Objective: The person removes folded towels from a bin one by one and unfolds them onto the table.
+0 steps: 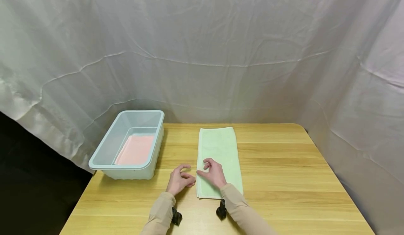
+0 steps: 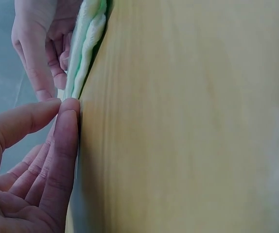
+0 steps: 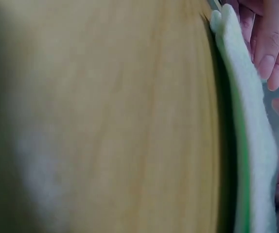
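A pale green towel (image 1: 221, 147) lies folded lengthwise on the table, its stacked layers showing along the edge in the right wrist view (image 3: 256, 145). My left hand (image 1: 180, 180) is beside the towel's left edge, fingertips at or very near it; thumb and fingers are bent with a gap between them. Over the lower left part of the towel, my right hand (image 1: 214, 173) has its thumb near that same edge and its fingers loosely bent. Neither hand plainly grips the cloth. Whether the fingertips touch it is hard to tell.
A light blue plastic bin (image 1: 126, 172) stands on the left of the wooden table (image 1: 284, 179), with a folded pink cloth (image 1: 135, 150) on its bottom. Grey curtains (image 1: 202, 52) hang behind and on the sides. A small black device (image 1: 222, 209) is strapped under each wrist.
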